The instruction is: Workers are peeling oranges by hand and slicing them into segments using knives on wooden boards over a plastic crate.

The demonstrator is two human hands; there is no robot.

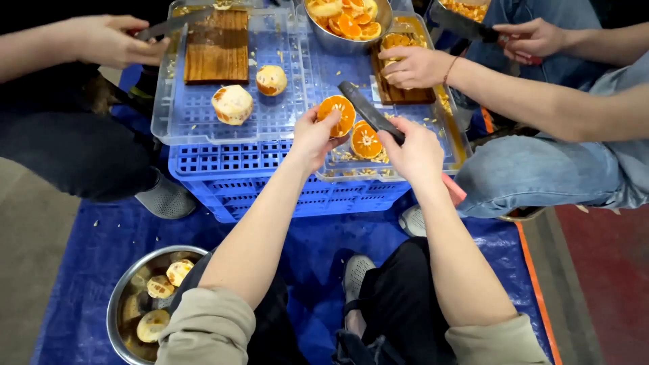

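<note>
The person sat low on a blue tarp with knees spread around the work, so both arms could reach forward onto a clear plastic tray laid over an upturned blue crate, which served as a table. The left hand was closed around a peeled orange half, tipped so its cut face looked up and toward the blade, fingers kept behind the fruit. The right hand was wrapped tight on the handle of a dark knife, whose blade slanted up and away, its tip just beside the held half. A second orange half lay cut side up on the tray between the two hands, close enough to pick up without shifting.

Two whole peeled oranges sat farther left on the tray, apart from the cut ones. By the person's left knee stood a steel bowl with more pale peeled fruit inside, within easy reach.

Across the tray, another person's hand pressed fruit down on a wooden board, and their other hand held a knife. A metal bowl of cut pieces stood at the far edge, where everyone could drop pieces in. At the far left a third person's hand gripped what looked like a knife over a second wooden board, though that part was dim.
</note>
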